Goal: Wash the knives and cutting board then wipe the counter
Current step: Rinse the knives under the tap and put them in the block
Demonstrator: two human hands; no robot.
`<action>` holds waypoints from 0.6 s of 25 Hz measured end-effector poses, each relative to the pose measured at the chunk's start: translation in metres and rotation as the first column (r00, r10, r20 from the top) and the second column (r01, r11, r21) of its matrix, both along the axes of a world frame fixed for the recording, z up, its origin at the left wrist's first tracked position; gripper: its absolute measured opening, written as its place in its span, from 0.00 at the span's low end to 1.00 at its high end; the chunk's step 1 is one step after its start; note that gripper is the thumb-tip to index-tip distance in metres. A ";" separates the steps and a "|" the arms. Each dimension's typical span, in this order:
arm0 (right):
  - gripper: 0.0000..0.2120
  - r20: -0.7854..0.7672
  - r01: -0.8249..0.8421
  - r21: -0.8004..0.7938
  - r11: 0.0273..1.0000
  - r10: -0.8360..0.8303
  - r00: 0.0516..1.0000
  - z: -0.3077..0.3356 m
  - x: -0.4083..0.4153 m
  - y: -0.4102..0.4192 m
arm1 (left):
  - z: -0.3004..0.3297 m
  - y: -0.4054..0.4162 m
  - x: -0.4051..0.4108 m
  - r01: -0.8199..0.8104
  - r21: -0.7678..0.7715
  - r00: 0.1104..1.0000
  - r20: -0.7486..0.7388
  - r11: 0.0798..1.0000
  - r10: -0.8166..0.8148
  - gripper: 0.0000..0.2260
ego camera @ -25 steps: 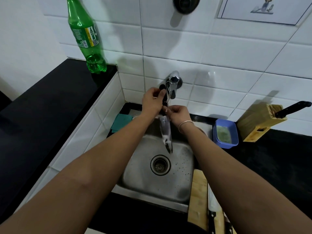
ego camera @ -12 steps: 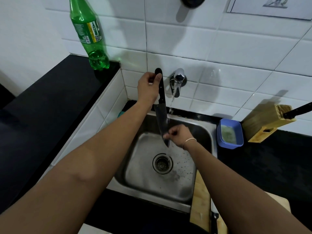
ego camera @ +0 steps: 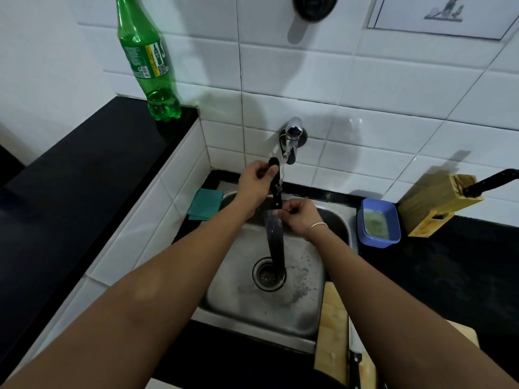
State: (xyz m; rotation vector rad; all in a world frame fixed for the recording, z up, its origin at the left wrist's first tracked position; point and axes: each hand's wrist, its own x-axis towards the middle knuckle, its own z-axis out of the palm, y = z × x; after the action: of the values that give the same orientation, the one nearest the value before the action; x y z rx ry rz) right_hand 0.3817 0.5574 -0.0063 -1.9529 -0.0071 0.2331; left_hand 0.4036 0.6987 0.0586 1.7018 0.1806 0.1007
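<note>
A black-handled knife (ego camera: pixel 275 240) hangs point-down over the steel sink (ego camera: pixel 238 301), under water running from the wall tap (ego camera: pixel 292 138). My left hand (ego camera: pixel 257 182) grips its handle near the top. My right hand (ego camera: pixel 302 216) pinches the blade just below the handle. A wooden cutting board (ego camera: pixel 332 332) lies on the counter at the sink's right edge, with another knife (ego camera: pixel 354 360) on it, partly hidden by my right arm.
A green bottle (ego camera: pixel 148 63) stands on the raised black ledge at the left. A teal cloth (ego camera: pixel 206 203) lies at the sink's back left. A blue tub (ego camera: pixel 377 223) and a wooden knife block (ego camera: pixel 441 203) holding a black-handled knife sit at the right.
The knife came down lower into the sink, its tip now over the drain. My right hand slid from the blade's tip up to just below the handle.
</note>
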 end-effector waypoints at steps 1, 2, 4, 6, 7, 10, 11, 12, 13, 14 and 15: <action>0.17 -0.003 -0.009 0.010 1.000 0.009 1.000 -0.001 -0.002 0.000 | -0.003 0.000 -0.004 0.002 0.027 1.000 0.003 1.000 -0.002 0.07; 0.17 -0.011 -0.015 0.011 1.000 0.016 1.000 -0.004 -0.007 -0.001 | -0.006 0.001 -0.008 0.026 0.040 1.000 0.005 0.999 -0.026 0.07; 0.19 -0.028 -0.016 0.010 1.000 0.016 0.999 -0.012 -0.016 -0.004 | -0.010 0.002 -0.017 0.125 0.023 0.992 0.020 0.992 -0.126 0.08; 0.19 -0.038 -0.021 -0.008 1.000 0.020 0.999 -0.016 -0.020 -0.005 | -0.016 0.002 -0.026 0.178 0.102 0.981 0.058 0.979 -0.185 0.13; 0.18 -0.043 -0.019 -0.017 1.000 0.019 0.999 -0.016 -0.020 -0.006 | -0.019 0.000 -0.029 0.174 0.151 0.979 0.078 0.973 -0.187 0.15; 0.18 -0.032 0.017 -0.026 1.000 -0.018 0.999 -0.012 -0.014 -0.003 | -0.021 -0.007 -0.028 -0.005 0.233 0.989 0.146 0.973 -0.029 0.14; 0.18 -0.026 0.051 -0.034 0.998 -0.052 0.998 -0.011 -0.012 0.000 | -0.018 -0.008 -0.026 -0.098 0.245 0.986 0.152 0.965 0.062 0.14; 0.17 -0.012 0.086 -0.045 0.995 -0.087 0.996 -0.009 -0.011 0.002 | -0.013 -0.009 -0.023 -0.178 0.249 0.980 0.137 0.952 0.147 0.15; 0.17 0.011 0.112 -0.052 0.992 -0.112 0.994 -0.009 -0.009 0.005 | -0.010 -0.009 -0.019 -0.231 0.232 0.972 0.107 0.945 0.211 0.15; 0.16 0.042 0.129 -0.054 0.990 -0.127 0.991 -0.008 -0.008 0.006 | -0.006 -0.010 -0.014 -0.261 0.181 0.965 0.064 0.948 0.253 0.14; 0.16 0.080 0.146 -0.048 0.988 -0.142 0.987 -0.007 -0.008 0.006 | -0.004 -0.009 -0.008 -0.269 0.094 0.963 0.012 0.958 0.269 0.11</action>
State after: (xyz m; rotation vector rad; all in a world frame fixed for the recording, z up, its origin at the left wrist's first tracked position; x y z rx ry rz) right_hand 0.3740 0.5636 -0.0132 -2.0049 0.0907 0.0639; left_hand 0.3952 0.6896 0.0549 1.7642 0.4142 0.3158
